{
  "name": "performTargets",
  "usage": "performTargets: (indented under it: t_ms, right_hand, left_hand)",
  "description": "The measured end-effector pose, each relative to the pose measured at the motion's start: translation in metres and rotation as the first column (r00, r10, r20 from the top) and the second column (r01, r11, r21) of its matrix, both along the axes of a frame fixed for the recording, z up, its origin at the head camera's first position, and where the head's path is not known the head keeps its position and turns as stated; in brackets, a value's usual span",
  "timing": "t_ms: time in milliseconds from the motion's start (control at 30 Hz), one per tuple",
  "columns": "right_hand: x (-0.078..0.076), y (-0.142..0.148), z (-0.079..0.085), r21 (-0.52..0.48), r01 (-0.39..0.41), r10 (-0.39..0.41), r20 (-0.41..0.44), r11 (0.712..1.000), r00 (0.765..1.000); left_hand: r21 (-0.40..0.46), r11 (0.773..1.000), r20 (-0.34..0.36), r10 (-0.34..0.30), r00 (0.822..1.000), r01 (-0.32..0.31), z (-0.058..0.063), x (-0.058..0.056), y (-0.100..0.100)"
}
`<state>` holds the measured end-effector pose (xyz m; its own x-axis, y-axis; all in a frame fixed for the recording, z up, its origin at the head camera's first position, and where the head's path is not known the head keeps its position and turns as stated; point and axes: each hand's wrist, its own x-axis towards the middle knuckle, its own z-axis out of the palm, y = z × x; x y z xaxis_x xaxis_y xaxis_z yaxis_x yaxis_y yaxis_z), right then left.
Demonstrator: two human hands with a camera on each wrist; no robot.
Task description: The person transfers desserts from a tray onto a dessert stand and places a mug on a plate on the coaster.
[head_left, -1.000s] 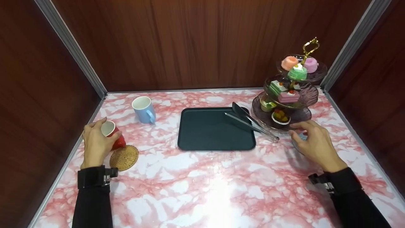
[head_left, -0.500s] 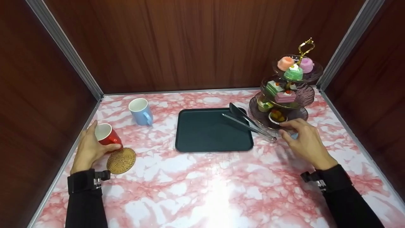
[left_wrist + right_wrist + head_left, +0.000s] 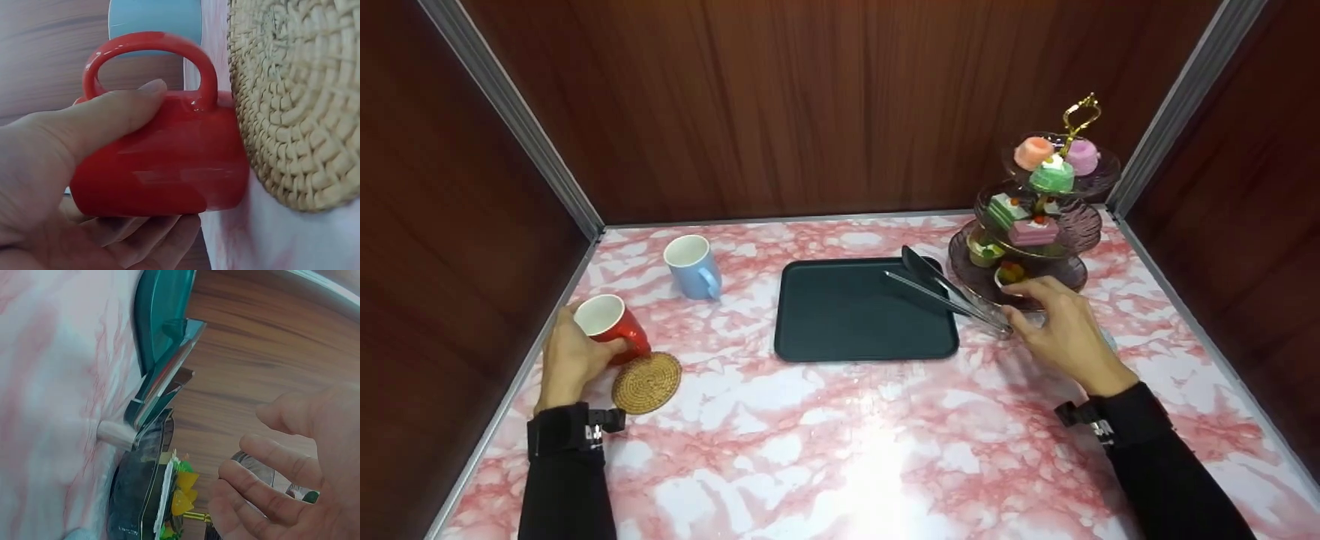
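Observation:
My left hand [image 3: 570, 352] grips a red mug [image 3: 163, 157]. Its thumb lies along the mug's side below the handle, and the other fingers curl behind the body. Against the mug's base lies a round woven coaster [image 3: 649, 384]. At the right, my right hand [image 3: 1061, 334] hovers with fingers apart, holding nothing. Its thumb and fingertips are close to the hinged end of the tongs [image 3: 916, 262], whose other end rests over the dark green tray [image 3: 855, 315]. A pale object [image 3: 1108, 339] is mostly hidden beneath the right hand.
Behind the red mug stands a light blue mug [image 3: 690, 270]. At the back right rises a three-tier glass cake stand [image 3: 1084, 225] holding several small cakes; its lowest plate is close to the right fingertips. Wooden panels [image 3: 780, 112] enclose the marble-patterned table [image 3: 780, 450].
My left hand has closed its grip around the red mug, whose handle has turned into sight. My right hand has moved left, nearer the tongs. The head view has shifted slightly.

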<state>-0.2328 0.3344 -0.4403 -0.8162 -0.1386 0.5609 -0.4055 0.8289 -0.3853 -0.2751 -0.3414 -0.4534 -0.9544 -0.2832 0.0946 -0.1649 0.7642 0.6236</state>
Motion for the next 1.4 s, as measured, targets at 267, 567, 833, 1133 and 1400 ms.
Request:
performTargets:
  t_ms: [267,567,833,1133,1400]
  right_hand:
    - [-0.002,-0.009,0.000,-0.004,-0.008,0.008,0.038,1.000,0.999]
    - [-0.006,-0.025,0.002,0.011,-0.074,0.073,0.035,0.997,0.997]
    - [-0.009,-0.040,0.002,0.007,-0.130,0.130,0.010,0.991,0.991]
    - [-0.012,-0.061,0.003,-0.006,-0.186,0.186,0.032,0.982,0.982]
    - [-0.014,-0.077,0.001,0.010,-0.225,0.224,0.037,0.974,0.974]
  left_hand:
    - [-0.007,0.997,-0.056,0.071,0.996,-0.072,-0.002,-0.001,0.009]
    - [-0.004,0.994,-0.070,0.112,0.991,-0.113,0.003,-0.003,0.024]
    - [-0.001,0.994,-0.164,0.104,0.981,-0.105,0.014,-0.003,0.042]
    - [-0.014,0.998,-0.196,0.058,0.979,-0.062,0.023,-0.005,0.067]
    - [-0.025,1.000,-0.243,0.002,0.970,-0.008,0.024,-0.005,0.088]
